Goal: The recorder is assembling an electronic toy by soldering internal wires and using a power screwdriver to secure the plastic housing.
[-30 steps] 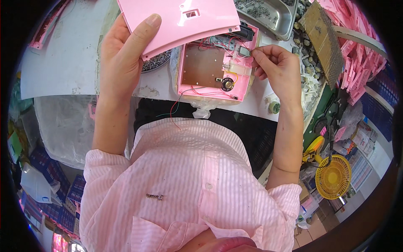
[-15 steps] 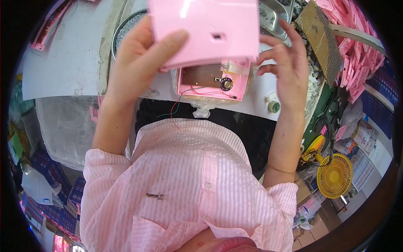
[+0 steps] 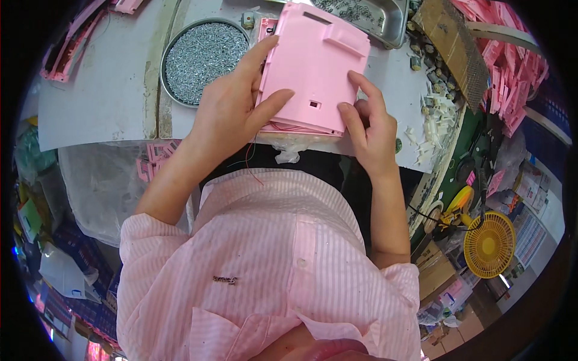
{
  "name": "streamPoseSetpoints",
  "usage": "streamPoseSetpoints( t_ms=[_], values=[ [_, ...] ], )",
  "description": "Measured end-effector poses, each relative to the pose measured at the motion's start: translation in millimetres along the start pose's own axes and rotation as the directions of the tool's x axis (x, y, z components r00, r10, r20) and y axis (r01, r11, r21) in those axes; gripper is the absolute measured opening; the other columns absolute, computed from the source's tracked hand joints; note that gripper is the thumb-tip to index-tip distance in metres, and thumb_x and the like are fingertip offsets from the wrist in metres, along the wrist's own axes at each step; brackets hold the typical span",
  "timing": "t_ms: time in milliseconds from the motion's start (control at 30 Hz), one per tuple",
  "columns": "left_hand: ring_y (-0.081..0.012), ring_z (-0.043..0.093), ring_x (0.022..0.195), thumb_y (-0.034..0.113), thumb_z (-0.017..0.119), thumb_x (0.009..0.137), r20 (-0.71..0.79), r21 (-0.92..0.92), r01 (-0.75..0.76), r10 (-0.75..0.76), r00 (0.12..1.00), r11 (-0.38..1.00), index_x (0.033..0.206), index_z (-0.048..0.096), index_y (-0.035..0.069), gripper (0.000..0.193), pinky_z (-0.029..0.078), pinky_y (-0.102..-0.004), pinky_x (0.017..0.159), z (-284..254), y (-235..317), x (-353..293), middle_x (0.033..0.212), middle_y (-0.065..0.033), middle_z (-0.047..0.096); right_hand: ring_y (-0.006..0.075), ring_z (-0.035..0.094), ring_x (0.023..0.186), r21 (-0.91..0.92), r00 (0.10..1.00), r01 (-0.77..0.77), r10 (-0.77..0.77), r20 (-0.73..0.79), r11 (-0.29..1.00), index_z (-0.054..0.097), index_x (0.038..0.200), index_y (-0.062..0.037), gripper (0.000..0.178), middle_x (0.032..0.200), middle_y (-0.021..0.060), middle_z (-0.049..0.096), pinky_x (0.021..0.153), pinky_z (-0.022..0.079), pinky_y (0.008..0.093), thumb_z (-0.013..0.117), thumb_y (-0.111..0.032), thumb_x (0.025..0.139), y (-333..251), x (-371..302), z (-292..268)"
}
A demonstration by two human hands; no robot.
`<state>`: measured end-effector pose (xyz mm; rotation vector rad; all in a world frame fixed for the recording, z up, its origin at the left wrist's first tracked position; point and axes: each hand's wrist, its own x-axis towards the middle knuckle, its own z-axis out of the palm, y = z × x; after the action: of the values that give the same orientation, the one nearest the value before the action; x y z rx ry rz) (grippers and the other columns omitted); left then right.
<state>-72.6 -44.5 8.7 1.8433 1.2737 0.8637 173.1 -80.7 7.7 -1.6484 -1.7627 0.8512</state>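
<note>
A flat pink plastic cover [image 3: 310,72] with a small square hole and a raised block lies over a pink housing [image 3: 328,130], slightly askew. Only the housing's near edge and a bit at its far left show; the circuit board is covered. My left hand [image 3: 238,96] grips the cover's left side, thumb on top and fingers along the edge. At the right edge my right hand [image 3: 368,120] holds the cover between bent fingers and thumb. Thin red and dark wires [image 3: 255,159] hang from the housing's near side over the table edge. Clear plastic wrap [image 3: 289,150] sits beneath the housing.
Left of the work stands a round pan of small screws [image 3: 205,60]. A metal tray [image 3: 376,21] with small metal parts is at the back. Small motors [image 3: 436,78], white plastic pieces [image 3: 433,123], cardboard [image 3: 451,48] and heaped pink parts [image 3: 512,84] crowd the right. A yellow fan [image 3: 489,243] stands lower right.
The cover has come down from above onto the housing, hiding the board inside. My right hand, open and apart from it before, now grips its right edge.
</note>
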Motion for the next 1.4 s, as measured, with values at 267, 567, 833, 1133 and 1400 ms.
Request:
streamPoseSetpoints(
  t_ms=[267, 567, 833, 1133, 1400],
  values=[
    [-0.0217, 0.054, 0.047, 0.020, 0.073, 0.091, -0.018, 0.182, 0.194, -0.194, 0.981, 0.964, 0.144, 0.047, 0.004, 0.061, 0.043, -0.0351, 0.048, 10.4, 0.6, -56.1, 0.057, -0.0052, 0.054, 0.0311, 0.059, 0.050, -0.315, 0.968, 0.234, -0.192, 0.159, 0.920, 0.056, 0.142, -0.0194, 0.049, 0.057, 0.0136, 0.059, 0.052, 0.048, 0.0407, 0.067, -0.026, 0.094, -4.1, 9.8, -5.2],
    [-0.0264, 0.055, 0.049, 0.023, 0.071, 0.091, -0.019, 0.180, 0.155, -0.154, 0.988, 0.971, 0.146, 0.045, 0.001, 0.064, 0.044, -0.0401, 0.051, 2.5, 3.4, -50.0, 0.058, -0.0093, 0.055, 0.0325, 0.063, 0.053, -0.416, 0.961, 0.246, -0.164, 0.221, 0.875, 0.057, 0.140, -0.0158, 0.048, 0.057, 0.0124, 0.061, 0.053, 0.050, 0.0423, 0.063, -0.027, 0.094, -27.1, 20.0, -12.2],
    [-0.0297, 0.058, 0.051, 0.020, 0.068, 0.090, 0.172, 0.010, 0.244, -0.242, 0.955, 0.970, 0.142, 0.046, -0.004, 0.061, 0.046, -0.0404, 0.052, -15.9, 7.8, -34.2, 0.059, -0.0110, 0.058, 0.0303, 0.065, 0.055, -0.558, 0.948, 0.240, -0.068, 0.310, 0.794, 0.054, 0.143, -0.0122, 0.058, 0.060, 0.0114, 0.062, 0.054, 0.050, 0.0407, 0.065, -0.034, 0.090, -39.1, 21.7, -10.6],
    [-0.0338, 0.066, 0.056, 0.030, 0.071, 0.090, 0.093, 0.239, 0.146, -0.172, 0.981, 0.960, 0.136, 0.052, 0.001, 0.057, 0.051, -0.0434, 0.053, -12.7, 5.4, -28.9, 0.064, -0.0133, 0.066, 0.0273, 0.063, 0.051, -0.527, 0.926, 0.330, -0.159, 0.342, 0.783, 0.053, 0.141, -0.0029, 0.064, 0.057, 0.0104, 0.060, 0.050, 0.049, 0.0385, 0.068, -0.034, 0.087, -43.2, 35.4, -6.6],
    [-0.0179, 0.051, 0.045, 0.016, 0.077, 0.086, 0.025, 0.136, 0.112, -0.116, 0.993, 0.984, 0.139, 0.054, 0.004, 0.059, 0.041, -0.0325, 0.046, -14.8, 4.8, -25.2, 0.056, -0.0048, 0.052, 0.0242, 0.062, 0.049, -0.413, 0.875, 0.454, -0.308, 0.374, 0.789, 0.054, 0.140, -0.0041, 0.063, 0.059, 0.0058, 0.062, 0.048, 0.048, 0.0358, 0.071, -0.032, 0.085, -45.8, 54.3, -10.4]
  ],
)
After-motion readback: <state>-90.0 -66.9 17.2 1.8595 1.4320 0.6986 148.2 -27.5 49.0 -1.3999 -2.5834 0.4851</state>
